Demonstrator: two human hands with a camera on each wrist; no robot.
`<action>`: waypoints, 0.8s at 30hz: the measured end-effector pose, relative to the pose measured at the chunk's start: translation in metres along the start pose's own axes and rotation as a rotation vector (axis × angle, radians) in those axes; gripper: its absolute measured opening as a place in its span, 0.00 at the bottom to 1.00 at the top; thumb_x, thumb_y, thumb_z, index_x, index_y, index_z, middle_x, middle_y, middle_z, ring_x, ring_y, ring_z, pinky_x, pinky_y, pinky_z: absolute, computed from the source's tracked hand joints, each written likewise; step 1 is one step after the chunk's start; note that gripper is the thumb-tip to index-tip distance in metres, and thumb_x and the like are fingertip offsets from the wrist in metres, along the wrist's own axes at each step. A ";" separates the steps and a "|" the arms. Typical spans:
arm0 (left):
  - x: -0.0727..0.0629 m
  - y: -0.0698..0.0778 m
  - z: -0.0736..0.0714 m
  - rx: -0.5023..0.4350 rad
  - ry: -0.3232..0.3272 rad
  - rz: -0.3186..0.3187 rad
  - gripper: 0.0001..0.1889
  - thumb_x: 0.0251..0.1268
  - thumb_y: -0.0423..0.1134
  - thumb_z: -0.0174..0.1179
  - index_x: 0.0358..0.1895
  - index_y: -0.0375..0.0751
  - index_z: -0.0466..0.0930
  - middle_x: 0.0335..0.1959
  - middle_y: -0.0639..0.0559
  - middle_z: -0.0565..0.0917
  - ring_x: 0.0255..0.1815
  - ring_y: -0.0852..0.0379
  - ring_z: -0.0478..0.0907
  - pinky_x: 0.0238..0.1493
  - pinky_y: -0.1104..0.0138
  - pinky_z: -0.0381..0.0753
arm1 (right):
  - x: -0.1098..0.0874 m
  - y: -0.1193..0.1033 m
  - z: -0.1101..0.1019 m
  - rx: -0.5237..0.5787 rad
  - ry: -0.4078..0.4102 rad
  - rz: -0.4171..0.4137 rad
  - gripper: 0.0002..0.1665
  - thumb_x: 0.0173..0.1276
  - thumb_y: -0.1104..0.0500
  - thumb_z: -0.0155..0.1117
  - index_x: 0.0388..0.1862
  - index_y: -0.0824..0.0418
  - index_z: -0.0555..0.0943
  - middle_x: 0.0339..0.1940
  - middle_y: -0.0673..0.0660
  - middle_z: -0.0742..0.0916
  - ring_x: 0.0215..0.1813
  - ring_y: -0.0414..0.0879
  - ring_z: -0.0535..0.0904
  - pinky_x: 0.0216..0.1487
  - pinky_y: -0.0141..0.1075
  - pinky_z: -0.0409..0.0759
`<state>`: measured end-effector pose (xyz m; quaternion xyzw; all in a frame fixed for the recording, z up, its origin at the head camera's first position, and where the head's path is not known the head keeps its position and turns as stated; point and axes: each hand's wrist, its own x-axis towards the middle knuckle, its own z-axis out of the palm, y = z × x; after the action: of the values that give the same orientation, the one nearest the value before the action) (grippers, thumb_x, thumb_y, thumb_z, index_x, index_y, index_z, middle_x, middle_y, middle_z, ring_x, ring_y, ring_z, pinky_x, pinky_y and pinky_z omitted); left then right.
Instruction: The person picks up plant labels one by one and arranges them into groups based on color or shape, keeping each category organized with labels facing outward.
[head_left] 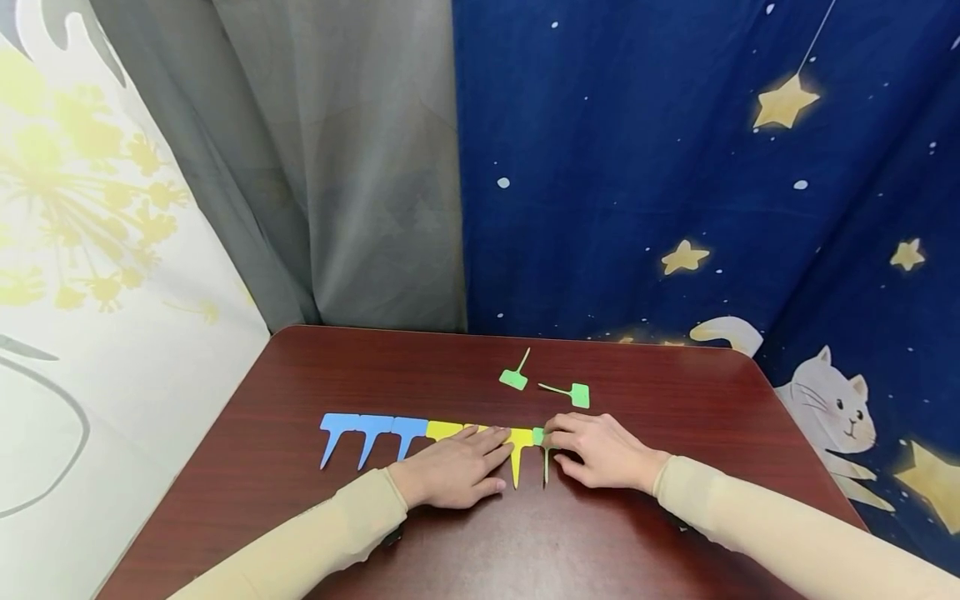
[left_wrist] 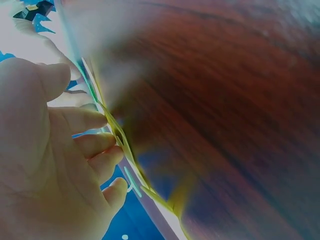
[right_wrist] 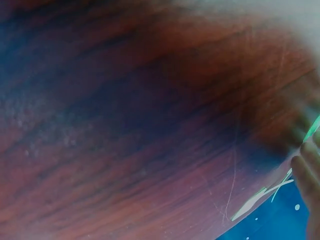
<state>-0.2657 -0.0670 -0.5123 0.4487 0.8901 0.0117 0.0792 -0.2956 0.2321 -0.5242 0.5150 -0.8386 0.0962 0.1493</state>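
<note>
A row of flat T-shaped plant labels lies on the table: blue plant labels (head_left: 339,422) at the left, yellow plant labels (head_left: 520,436) in the middle, and a green plant label (head_left: 537,436) at the right end. My left hand (head_left: 459,468) lies palm down over the yellow labels, fingers stretched out and covering part of them. At the row's right end, my right hand (head_left: 602,450) holds the green label by its head, fingers bent over it and thumb beside the stem. The right wrist view catches only some fingers (right_wrist: 305,172) at its edge.
Two loose green labels, one with its stem pointing away (head_left: 514,379) and one with its stem pointing left (head_left: 580,395), lie behind the row. The dark red wooden table (head_left: 315,367) ends at a grey curtain (head_left: 375,167) and a blue starry curtain (head_left: 600,167).
</note>
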 end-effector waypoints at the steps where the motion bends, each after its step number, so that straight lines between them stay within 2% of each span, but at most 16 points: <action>1: 0.000 0.000 0.000 0.000 0.001 0.000 0.34 0.81 0.60 0.37 0.80 0.44 0.57 0.81 0.48 0.54 0.81 0.54 0.50 0.77 0.54 0.53 | 0.000 0.000 0.000 -0.001 -0.008 0.007 0.15 0.64 0.57 0.69 0.49 0.49 0.87 0.52 0.48 0.84 0.51 0.38 0.81 0.35 0.34 0.84; 13: 0.000 0.000 -0.001 0.007 0.011 0.011 0.34 0.82 0.59 0.38 0.80 0.44 0.57 0.81 0.47 0.54 0.81 0.54 0.50 0.77 0.54 0.53 | -0.004 0.002 -0.002 -0.020 -0.041 0.009 0.13 0.66 0.57 0.66 0.49 0.49 0.87 0.54 0.50 0.85 0.53 0.40 0.82 0.39 0.36 0.85; 24: 0.001 -0.001 0.000 -0.002 0.018 0.020 0.34 0.81 0.60 0.37 0.80 0.43 0.57 0.81 0.47 0.55 0.81 0.54 0.50 0.77 0.53 0.54 | -0.003 0.001 0.001 -0.030 -0.029 -0.009 0.13 0.65 0.57 0.67 0.49 0.49 0.87 0.54 0.49 0.85 0.53 0.39 0.81 0.39 0.34 0.85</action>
<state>-0.2670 -0.0672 -0.5127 0.4572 0.8863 0.0176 0.0715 -0.2956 0.2347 -0.5263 0.5179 -0.8396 0.0757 0.1453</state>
